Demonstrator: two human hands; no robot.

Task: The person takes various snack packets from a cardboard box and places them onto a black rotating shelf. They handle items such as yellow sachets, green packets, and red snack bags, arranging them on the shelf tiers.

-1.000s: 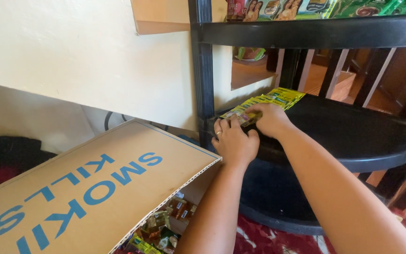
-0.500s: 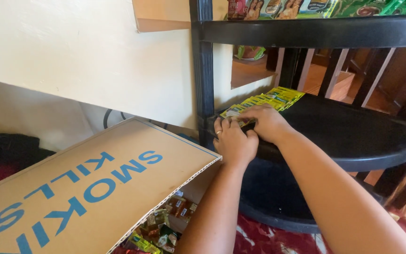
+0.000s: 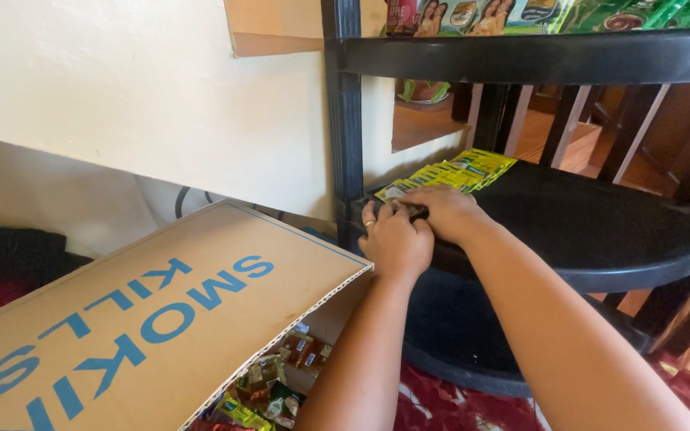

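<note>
Yellow-green sachets point(image 3: 457, 172) are being pressed onto the black shelf point(image 3: 600, 223) by the left hand point(image 3: 397, 239) and right hand point(image 3: 445, 211), fingers curled loosely over the row's near end; nudged carelessly, it could be fanned off the edge.

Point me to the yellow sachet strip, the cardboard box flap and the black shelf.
yellow sachet strip point(image 3: 461, 172), head view, middle of the row of sachets
cardboard box flap point(image 3: 153, 319), head view, its flat outer face
black shelf point(image 3: 600, 227), head view, bare top surface
</note>
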